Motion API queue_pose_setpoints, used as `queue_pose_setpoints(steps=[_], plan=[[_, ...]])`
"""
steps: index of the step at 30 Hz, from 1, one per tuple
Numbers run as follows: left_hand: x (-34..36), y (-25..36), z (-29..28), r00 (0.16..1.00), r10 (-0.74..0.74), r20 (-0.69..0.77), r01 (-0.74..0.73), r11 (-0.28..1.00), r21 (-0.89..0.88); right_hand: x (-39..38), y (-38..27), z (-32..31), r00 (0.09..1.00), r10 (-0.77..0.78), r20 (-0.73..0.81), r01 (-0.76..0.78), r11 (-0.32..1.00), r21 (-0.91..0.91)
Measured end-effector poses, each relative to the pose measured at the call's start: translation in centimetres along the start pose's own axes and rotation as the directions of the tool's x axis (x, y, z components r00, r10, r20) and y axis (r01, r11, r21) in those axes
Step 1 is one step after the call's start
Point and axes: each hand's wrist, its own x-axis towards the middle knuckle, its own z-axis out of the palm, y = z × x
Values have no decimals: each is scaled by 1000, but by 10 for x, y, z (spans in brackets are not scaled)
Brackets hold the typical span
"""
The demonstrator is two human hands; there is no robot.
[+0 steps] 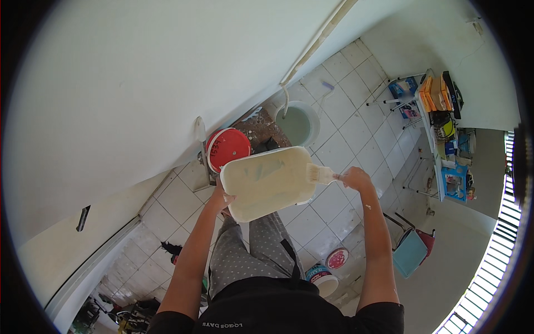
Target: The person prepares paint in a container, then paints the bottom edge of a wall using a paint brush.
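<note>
My left hand (pixel 221 198) grips the left end of a cream rectangular paint tray (pixel 267 186), its thumb over the rim. Pale streaks of paint mark the inside of the tray, which is held in front of my legs. In my right hand (pixel 357 179) is a wide paintbrush (pixel 320 174), held by its handle. Its pale bristles point left and lie against the tray's right end. Paint spots show on my right forearm.
A red-lidded bucket (pixel 229 150) stands against the wall, beside a white bucket (pixel 296 124) of cloudy liquid. Cluttered tables (pixel 431 145) stand right. A teal chair (pixel 408 253), an open paint bucket (pixel 327 285) and a red lid (pixel 337 258) are on the tiled floor.
</note>
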Motion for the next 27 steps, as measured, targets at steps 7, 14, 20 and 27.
queue_pose_setpoints(steps=[7,14,20,27], plan=[[-2,5,6,993,-120,-2,118,985,-126,-19,25,7,925,-72,-372,108,991,78],[4,-12,8,996,57,-66,-60,997,-41,-10,5,39,840,-253,-480,328,941,78],[1,-12,4,998,44,-36,-43,998,46,5,28,46,847,-249,-470,254,966,-54],[-4,8,5,1000,-13,-7,14,1000,21,-3,60,49,799,-193,-569,176,981,-85]])
